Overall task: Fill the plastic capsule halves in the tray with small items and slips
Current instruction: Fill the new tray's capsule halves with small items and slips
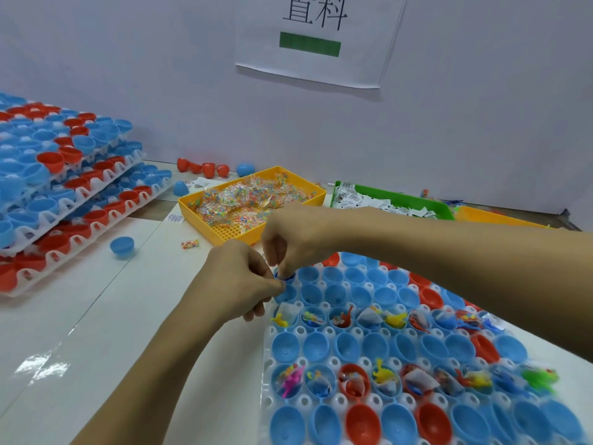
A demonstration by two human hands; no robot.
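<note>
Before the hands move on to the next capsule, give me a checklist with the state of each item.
1. Both hands at the white plastic capsule tray: ok. The left hand and right hand meet over its far-left corner.
2. Small blue piece pinched between the fingers: ok, but what it is: cannot tell.
3. Blue capsule half under the hands filled: cannot tell, hidden.
4. Yellow perforated tray of coloured bead packets stocked: ok.
5. Green plastic tray of white paper slips stocked: ok.
6. Every half in the tray filled: not ok; only two rows hold toys and slips, the others are bare.
</note>
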